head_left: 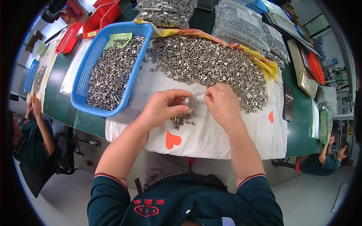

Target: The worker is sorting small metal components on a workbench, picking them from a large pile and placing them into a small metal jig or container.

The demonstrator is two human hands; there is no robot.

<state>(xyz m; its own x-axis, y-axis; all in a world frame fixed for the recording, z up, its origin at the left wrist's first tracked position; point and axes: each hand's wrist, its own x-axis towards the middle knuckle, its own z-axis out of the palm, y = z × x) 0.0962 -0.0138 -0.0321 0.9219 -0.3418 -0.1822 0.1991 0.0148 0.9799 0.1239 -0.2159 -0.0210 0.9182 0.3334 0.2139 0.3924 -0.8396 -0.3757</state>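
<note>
My left hand (164,106) is closed, with a short silver metal sleeve (187,101) pinched between thumb and fingers. Under it, a small cluster of metal tubes (180,121) lies on the white cloth (205,141). My right hand (225,106) is at the near edge of a wide heap of small metal tubes (211,56). Its thumb and index finger are pressed together; whatever is between them is too small or hidden to make out. To the left of both hands stands a blue perforated basket (80,84) holding many similar tubes and a green slip of paper (120,40).
Clear bags of metal parts (241,26) line the far side, behind a yellow-and-orange cloth edge (271,69). A phone (288,101) lies at the right. Red bins (98,19) stand at the far left. Other people sit at the left (36,132) and right (324,162).
</note>
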